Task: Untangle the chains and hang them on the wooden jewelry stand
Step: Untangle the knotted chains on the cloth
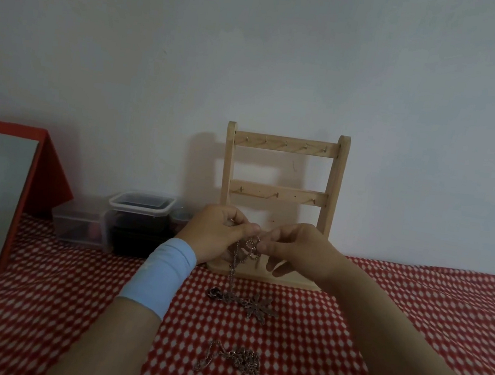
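**A:** Pinching the tangled chains [248,246] between left hand [218,235] and right hand [297,250], centre of the frame, just in front of the wooden jewelry stand [280,191]. Gripping the links with thumb and fingertips on both sides.

**B:** Trailing down from there to the checked cloth [398,301], with a leaf-shaped pendant [259,308] and a small round charm [215,293] lying just below centre. Likely to cinch the knot tighter if pulled apart hard.

**A:** Agreed. Risky to lift higher, too: could drag the pendant over the cloth and snag it back into the strands.

**B:** Easy to lose hold of such fine links as well, dropping everything back in a heap.

**A:** Worth minding the loose chain [231,362], piled at lower centre between the forearms. Could get swept aside or knotted by the blue cuff [162,273].

**B:** Nothing on the hooks [286,143] yet, upper part of the stand. Best to keep knuckles off the frame, to avoid knocking it over.
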A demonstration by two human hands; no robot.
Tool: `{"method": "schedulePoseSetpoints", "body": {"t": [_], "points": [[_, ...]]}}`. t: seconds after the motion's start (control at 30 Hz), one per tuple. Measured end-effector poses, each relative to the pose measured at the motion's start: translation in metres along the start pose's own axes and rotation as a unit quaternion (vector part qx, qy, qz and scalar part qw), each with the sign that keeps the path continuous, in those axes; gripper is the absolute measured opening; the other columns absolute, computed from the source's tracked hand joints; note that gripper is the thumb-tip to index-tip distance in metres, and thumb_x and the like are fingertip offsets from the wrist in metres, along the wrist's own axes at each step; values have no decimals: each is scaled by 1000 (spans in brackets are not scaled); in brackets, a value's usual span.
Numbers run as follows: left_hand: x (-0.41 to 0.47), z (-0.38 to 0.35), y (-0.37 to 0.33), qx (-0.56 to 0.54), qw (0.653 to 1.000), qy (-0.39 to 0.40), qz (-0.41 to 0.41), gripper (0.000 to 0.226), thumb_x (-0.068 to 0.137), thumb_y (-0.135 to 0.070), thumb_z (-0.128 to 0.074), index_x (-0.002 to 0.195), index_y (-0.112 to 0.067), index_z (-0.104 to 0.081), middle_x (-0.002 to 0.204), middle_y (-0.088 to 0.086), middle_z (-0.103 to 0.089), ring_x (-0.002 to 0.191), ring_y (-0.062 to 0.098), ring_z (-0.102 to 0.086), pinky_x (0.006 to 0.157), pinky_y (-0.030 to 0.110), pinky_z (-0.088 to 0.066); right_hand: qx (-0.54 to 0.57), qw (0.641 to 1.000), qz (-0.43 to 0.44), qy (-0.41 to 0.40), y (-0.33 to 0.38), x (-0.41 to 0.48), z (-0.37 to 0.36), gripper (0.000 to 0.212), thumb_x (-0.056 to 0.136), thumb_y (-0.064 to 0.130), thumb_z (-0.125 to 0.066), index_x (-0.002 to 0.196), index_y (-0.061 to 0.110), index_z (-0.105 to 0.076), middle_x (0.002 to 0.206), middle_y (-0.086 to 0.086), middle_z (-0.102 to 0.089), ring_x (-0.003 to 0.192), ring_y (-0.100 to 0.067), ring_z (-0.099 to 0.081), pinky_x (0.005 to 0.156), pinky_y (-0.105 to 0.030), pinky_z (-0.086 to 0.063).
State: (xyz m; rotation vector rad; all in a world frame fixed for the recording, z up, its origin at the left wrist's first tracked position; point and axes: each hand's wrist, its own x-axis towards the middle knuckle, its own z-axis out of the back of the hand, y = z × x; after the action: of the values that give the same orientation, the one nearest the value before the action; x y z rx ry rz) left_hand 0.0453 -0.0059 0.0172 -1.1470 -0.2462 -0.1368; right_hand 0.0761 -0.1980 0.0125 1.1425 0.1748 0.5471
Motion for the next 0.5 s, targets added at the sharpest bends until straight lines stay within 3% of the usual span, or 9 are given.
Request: {"method": "schedulePoseSetpoints", "body": {"t": [0.17,0.33,0.5], "points": [[2,-3,5,91,994,5,-59,26,95,-35,-59,87,-12,-67,84,0,-68,76,6,-62,59,7,-44,-46,997,-29,56,-3,3,1,17,100,24,-64,100,10,-73,84,3,-76,77,-14,-73,74,-31,-63],[1,-10,8,8,997,0,-76,20,97,-27,-58,81,-16,-62,77,-7,-65,69,-3,-60,66,12,-47,57,996,-41,60,-10,2,9,17,99,22,-65,100,8,-75,102,-10,-78,77,-18,-70,74,-35,-60],[-1,-11,7,39,996,6,-81,24,98,-29,-55,85,-9,-61,69,0,-59,64,5,-55,63,10,-45,174,980,-70,57,-16,2,11,12,98,14,-64,94,7,-72,89,-6,-70,69,-17,-62,67,-35,-56]]}}
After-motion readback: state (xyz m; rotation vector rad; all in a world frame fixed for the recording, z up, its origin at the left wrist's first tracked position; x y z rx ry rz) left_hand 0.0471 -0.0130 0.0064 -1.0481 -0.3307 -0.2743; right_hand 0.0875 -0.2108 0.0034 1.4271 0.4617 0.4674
